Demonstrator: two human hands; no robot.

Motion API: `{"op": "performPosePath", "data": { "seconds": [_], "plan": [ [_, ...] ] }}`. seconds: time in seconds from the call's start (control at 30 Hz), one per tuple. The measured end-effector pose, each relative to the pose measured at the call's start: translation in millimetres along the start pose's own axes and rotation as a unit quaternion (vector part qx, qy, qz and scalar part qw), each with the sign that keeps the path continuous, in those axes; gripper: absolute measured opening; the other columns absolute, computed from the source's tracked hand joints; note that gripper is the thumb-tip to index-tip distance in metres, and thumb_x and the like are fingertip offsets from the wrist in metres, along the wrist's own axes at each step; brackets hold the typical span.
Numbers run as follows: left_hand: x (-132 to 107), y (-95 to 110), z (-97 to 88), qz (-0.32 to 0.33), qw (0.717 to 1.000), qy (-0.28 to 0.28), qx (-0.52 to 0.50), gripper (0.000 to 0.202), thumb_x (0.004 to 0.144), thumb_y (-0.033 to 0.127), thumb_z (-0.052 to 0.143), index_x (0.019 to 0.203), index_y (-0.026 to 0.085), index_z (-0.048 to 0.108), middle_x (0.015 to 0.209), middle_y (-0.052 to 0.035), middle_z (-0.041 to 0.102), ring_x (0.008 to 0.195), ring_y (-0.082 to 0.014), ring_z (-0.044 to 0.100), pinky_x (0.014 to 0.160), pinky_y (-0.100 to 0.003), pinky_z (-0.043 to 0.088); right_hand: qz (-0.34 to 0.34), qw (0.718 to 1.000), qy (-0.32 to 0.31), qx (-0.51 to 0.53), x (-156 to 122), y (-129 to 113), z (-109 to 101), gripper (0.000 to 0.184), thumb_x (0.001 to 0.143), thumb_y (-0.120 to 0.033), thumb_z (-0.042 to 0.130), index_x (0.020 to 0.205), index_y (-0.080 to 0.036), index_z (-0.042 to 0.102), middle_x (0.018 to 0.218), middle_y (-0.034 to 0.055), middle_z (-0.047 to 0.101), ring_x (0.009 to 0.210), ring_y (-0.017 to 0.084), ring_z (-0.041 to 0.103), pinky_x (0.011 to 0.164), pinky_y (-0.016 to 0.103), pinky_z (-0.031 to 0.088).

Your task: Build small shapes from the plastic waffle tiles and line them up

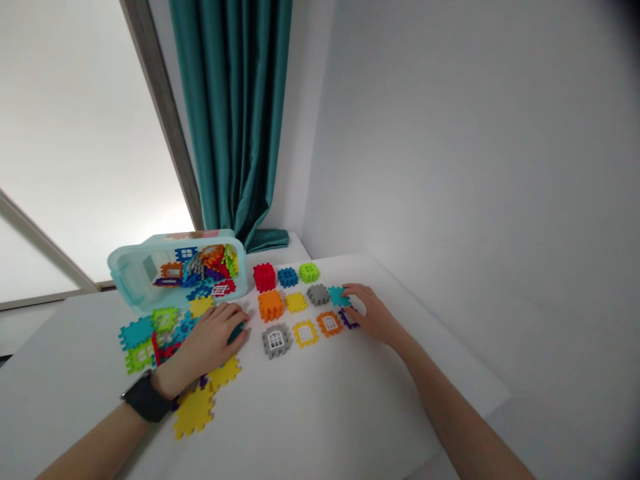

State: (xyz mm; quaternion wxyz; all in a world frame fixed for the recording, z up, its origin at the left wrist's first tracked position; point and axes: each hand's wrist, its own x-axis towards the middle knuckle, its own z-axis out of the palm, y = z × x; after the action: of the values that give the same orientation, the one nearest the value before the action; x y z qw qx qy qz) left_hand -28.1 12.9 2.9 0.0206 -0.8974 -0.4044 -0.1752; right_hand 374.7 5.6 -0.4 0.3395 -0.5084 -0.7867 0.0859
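Note:
My left hand lies over the loose heap of plastic waffle-block tiles, its fingertips curled on a teal piece. My right hand reaches the end of the laid-out rows, with its fingers on a teal tile and its thumb near a purple tile. A whitish piece under those fingers is partly hidden. The rows hold a red cube, an orange cube, a grey window tile and several other small tiles. Yellow tiles stick out below my left wrist.
A tipped pale-turquoise plastic box full of coloured tiles lies on its side behind the heap. The white table ends at a white wall on the right. A teal curtain hangs behind, and a black watch circles my left wrist.

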Motion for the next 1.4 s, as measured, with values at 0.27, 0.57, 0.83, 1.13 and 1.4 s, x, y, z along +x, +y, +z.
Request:
{"op": "performPosePath", "data": {
  "seconds": [0.27,0.57,0.83,1.13,1.4],
  "plan": [
    [-5.4,-3.6,2.0,0.0,1.0,0.008,-0.027,0.027,0.098,0.04,0.048,0.106,0.023,0.067,0.11,-0.0079,0.068,0.102,-0.0256,0.062,0.088,-0.038,0.051,0.015,0.997,-0.076,0.0,24.4,48.3,-6.6,0.026,0.088,-0.024,0.056,0.113,-0.022,0.063,0.125,0.0108,0.067,0.121,0.027,0.058,0.109,0.05,0.041],
    [-5.3,-4.2,2.6,-0.017,1.0,-0.018,-0.019,0.027,0.099,0.04,0.046,0.11,0.024,0.065,0.112,-0.0068,0.067,0.104,-0.0255,0.062,0.089,-0.039,0.049,0.029,0.988,-0.153,0.016,35.2,55.4,1.1,0.022,0.087,-0.022,0.062,0.108,-0.026,0.069,0.133,0.008,0.065,0.129,0.029,0.054,0.113,0.053,0.036],
    [-6.6,-5.5,4.4,-0.015,1.0,-0.014,-0.02,0.026,0.1,0.041,0.047,0.11,0.025,0.065,0.112,-0.0058,0.067,0.104,-0.0242,0.063,0.091,-0.038,0.049,0.026,0.987,-0.155,0.04,30.7,61.3,-0.8,0.019,0.09,-0.019,0.061,0.104,-0.026,0.071,0.136,0.008,0.063,0.13,0.025,0.054,0.113,0.05,0.038],
    [-8.3,-9.8,10.0,-0.012,1.0,-0.002,-0.026,0.028,0.1,0.043,0.047,0.11,0.025,0.065,0.112,-0.0059,0.067,0.103,-0.024,0.063,0.088,-0.037,0.05,0.036,0.987,-0.146,0.051,30.1,63.3,-1.4,0.018,0.09,-0.019,0.061,0.104,-0.025,0.071,0.135,0.0083,0.063,0.129,0.025,0.055,0.113,0.048,0.039],
    [-7.6,-9.6,7.8,-0.008,1.0,-0.006,-0.022,0.026,0.099,0.042,0.048,0.11,0.025,0.065,0.112,-0.0058,0.068,0.103,-0.0248,0.063,0.088,-0.038,0.05,0.044,0.988,-0.134,0.062,29.4,67.2,-0.3,0.017,0.09,-0.022,0.061,0.103,-0.026,0.072,0.134,0.0083,0.064,0.128,0.025,0.056,0.113,0.049,0.039]
  ]
}}
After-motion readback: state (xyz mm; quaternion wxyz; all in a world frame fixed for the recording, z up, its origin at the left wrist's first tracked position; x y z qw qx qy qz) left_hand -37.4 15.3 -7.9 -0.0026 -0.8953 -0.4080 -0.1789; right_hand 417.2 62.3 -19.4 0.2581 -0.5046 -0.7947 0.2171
